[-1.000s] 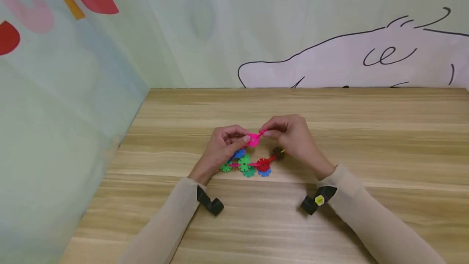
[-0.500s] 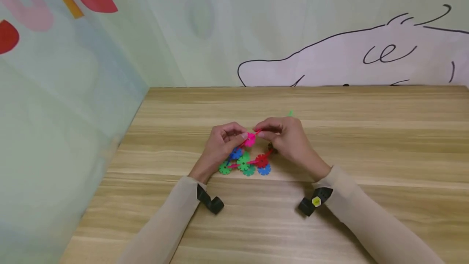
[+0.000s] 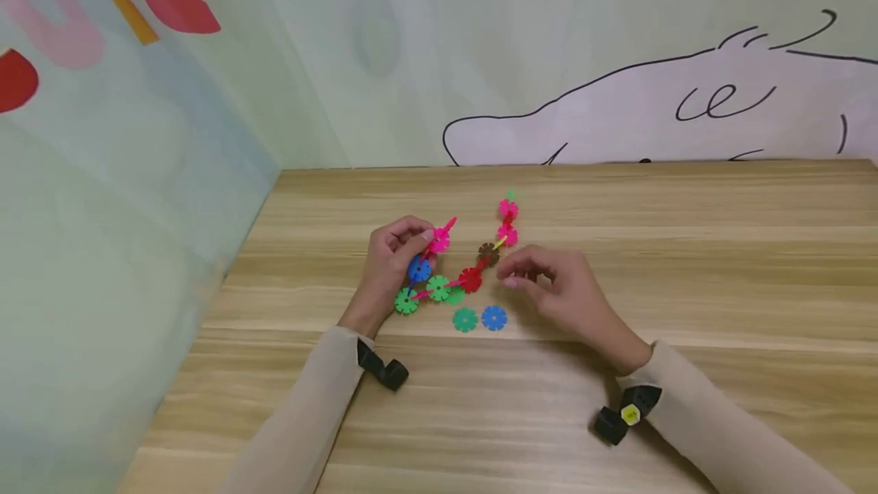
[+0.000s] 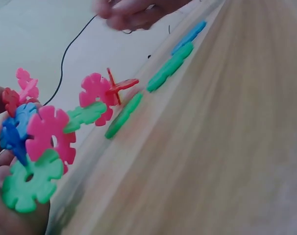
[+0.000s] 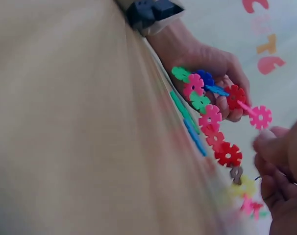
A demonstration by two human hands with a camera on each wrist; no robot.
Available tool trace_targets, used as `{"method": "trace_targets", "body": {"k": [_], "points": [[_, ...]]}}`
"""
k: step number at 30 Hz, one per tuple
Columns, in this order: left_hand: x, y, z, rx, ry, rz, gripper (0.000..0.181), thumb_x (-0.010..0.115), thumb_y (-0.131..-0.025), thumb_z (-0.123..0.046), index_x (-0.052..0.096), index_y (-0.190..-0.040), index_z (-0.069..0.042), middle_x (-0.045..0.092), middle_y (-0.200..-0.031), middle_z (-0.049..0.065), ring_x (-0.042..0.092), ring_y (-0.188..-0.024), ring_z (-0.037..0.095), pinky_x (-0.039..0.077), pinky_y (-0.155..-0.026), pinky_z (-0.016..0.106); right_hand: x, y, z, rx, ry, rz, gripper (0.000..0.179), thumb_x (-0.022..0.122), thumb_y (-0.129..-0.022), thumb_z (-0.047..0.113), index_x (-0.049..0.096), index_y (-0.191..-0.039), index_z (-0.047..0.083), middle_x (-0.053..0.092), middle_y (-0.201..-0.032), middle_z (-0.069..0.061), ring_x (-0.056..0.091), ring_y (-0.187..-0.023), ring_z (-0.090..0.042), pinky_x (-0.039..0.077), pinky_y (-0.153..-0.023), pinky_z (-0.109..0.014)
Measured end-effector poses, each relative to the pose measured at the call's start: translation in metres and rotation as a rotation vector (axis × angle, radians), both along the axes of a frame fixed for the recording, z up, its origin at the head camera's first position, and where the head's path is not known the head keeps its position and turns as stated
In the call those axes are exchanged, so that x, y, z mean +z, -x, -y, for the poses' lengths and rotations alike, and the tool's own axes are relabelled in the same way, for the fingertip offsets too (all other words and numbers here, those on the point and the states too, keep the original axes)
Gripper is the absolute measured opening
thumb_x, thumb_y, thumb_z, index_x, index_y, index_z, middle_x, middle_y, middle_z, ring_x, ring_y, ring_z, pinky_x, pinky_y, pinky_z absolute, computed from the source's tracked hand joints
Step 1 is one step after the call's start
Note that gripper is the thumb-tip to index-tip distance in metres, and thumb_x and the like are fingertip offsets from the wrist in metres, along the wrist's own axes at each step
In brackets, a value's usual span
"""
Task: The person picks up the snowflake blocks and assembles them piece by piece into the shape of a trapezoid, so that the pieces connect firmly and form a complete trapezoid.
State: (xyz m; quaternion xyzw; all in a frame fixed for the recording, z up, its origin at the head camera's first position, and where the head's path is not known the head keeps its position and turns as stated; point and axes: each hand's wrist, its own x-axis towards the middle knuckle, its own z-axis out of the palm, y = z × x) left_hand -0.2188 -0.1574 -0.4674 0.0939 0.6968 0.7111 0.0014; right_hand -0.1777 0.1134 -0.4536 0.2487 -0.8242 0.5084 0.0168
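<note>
My left hand pinches a chain of slotted plastic snowflake discs near a pink disc at one end. From there the chain runs through a blue disc, green ones, a red disc and a brown disc. Its far end, with more pink discs and a green one, extends toward the back of the table. My right hand is beside the chain's right side, apart from it, fingers loosely bent with nothing seen between them. In the left wrist view, the right hand is cut off at the top.
A loose green disc and a loose blue disc lie flat on the wooden table in front of the chain. Another green disc lies partly behind the chain. A printed wall borders the table's back.
My right hand has let go of the chain's pink end and moved right and toward me. The left hand has moved left and slightly back with the chain, uncovering the two loose discs.
</note>
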Motion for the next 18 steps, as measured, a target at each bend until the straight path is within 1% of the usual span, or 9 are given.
{"method": "trace_targets", "body": {"k": [1, 3, 6, 7, 9, 11, 14, 16, 18], "points": [[0.000, 0.001, 0.002, 0.009, -0.019, 0.003, 0.014, 0.062, -0.106, -0.011, 0.071, -0.105, -0.001, 0.071, -0.073, -0.005, 0.066, -0.061, 0.009, 0.055, -0.061, 0.018, -0.003, -0.002, 0.000, 0.031, -0.023, 0.007, 0.016, 0.082, -0.095, 0.008, 0.080, -0.110, 0.011, 0.082, -0.101, 0.000, 0.067, -0.086, -0.011, 0.055, -0.075, -0.022], [-0.001, 0.004, 0.006, 0.015, -0.036, 0.010, 0.015, 0.062, -0.106, -0.012, 0.071, -0.107, 0.000, 0.070, -0.073, -0.005, 0.066, -0.061, 0.009, 0.056, -0.061, 0.018, -0.009, -0.003, 0.000, 0.089, -0.092, 0.003, 0.022, 0.086, -0.092, 0.014, 0.078, -0.112, 0.014, 0.080, -0.104, 0.003, 0.067, -0.090, -0.010, 0.056, -0.081, -0.024], [0.000, 0.008, 0.004, 0.016, -0.026, 0.018, 0.017, 0.063, -0.105, -0.013, 0.071, -0.108, 0.002, 0.071, -0.074, -0.006, 0.067, -0.062, 0.009, 0.055, -0.063, 0.018, -0.014, -0.003, -0.001, 0.157, -0.195, -0.031, 0.034, 0.091, -0.088, 0.021, 0.076, -0.118, 0.017, 0.078, -0.109, 0.008, 0.066, -0.099, -0.009, 0.057, -0.090, -0.029], [0.000, 0.010, 0.003, 0.019, -0.023, 0.020, 0.018, 0.064, -0.105, -0.013, 0.071, -0.108, 0.003, 0.071, -0.075, -0.006, 0.067, -0.062, 0.009, 0.055, -0.063, 0.018, -0.015, -0.003, -0.001, 0.169, -0.218, -0.045, 0.036, 0.091, -0.087, 0.022, 0.075, -0.119, 0.018, 0.077, -0.111, 0.009, 0.065, -0.103, -0.009, 0.057, -0.094, -0.031], [0.000, 0.015, 0.002, 0.017, -0.008, 0.024, 0.018, 0.064, -0.105, -0.014, 0.071, -0.108, 0.002, 0.072, -0.075, -0.006, 0.067, -0.062, 0.009, 0.055, -0.064, 0.018, -0.016, -0.004, 0.000, 0.191, -0.225, -0.074, 0.035, 0.090, -0.088, 0.018, 0.074, -0.119, 0.016, 0.076, -0.113, 0.008, 0.065, -0.107, -0.011, 0.057, -0.098, -0.034], [-0.001, 0.022, 0.000, -0.002, 0.004, 0.033, 0.018, 0.064, -0.105, -0.015, 0.071, -0.109, 0.001, 0.072, -0.077, -0.004, 0.068, -0.062, 0.010, 0.056, -0.065, 0.018, -0.016, -0.004, 0.001, 0.204, -0.197, -0.070, 0.033, 0.088, -0.089, 0.012, 0.072, -0.118, 0.015, 0.075, -0.112, 0.007, 0.065, -0.107, -0.012, 0.057, -0.098, -0.033], [-0.002, 0.034, 0.001, -0.050, 0.038, 0.036, 0.016, 0.065, -0.106, -0.016, 0.072, -0.109, -0.002, 0.072, -0.080, -0.004, 0.068, -0.064, 0.010, 0.057, -0.070, 0.019, -0.015, -0.004, 0.004, 0.178, -0.105, -0.031, 0.028, 0.084, -0.091, 0.006, 0.071, -0.115, 0.014, 0.073, -0.106, 0.004, 0.064, -0.099, -0.012, 0.057, -0.090, -0.028], [-0.002, 0.041, -0.002, -0.101, 0.050, 0.042, 0.015, 0.065, -0.106, -0.015, 0.073, -0.110, -0.003, 0.072, -0.082, -0.005, 0.067, -0.065, 0.010, 0.057, -0.071, 0.019, -0.016, -0.003, 0.004, 0.124, -0.013, -0.005, 0.027, 0.082, -0.092, 0.003, 0.071, -0.114, 0.011, 0.074, -0.102, 0.002, 0.066, -0.093, -0.011, 0.058, -0.085, -0.024], [-0.002, 0.046, -0.007, -0.156, 0.056, 0.048, 0.015, 0.065, -0.106, -0.013, 0.073, -0.109, -0.002, 0.073, -0.083, -0.005, 0.066, -0.064, 0.010, 0.057, -0.071, 0.019, -0.017, 0.001, 0.001, 0.040, 0.076, -0.013, 0.025, 0.081, -0.092, 0.001, 0.072, -0.114, 0.007, 0.076, -0.099, -0.002, 0.066, -0.088, -0.010, 0.056, -0.078, -0.021]]}}
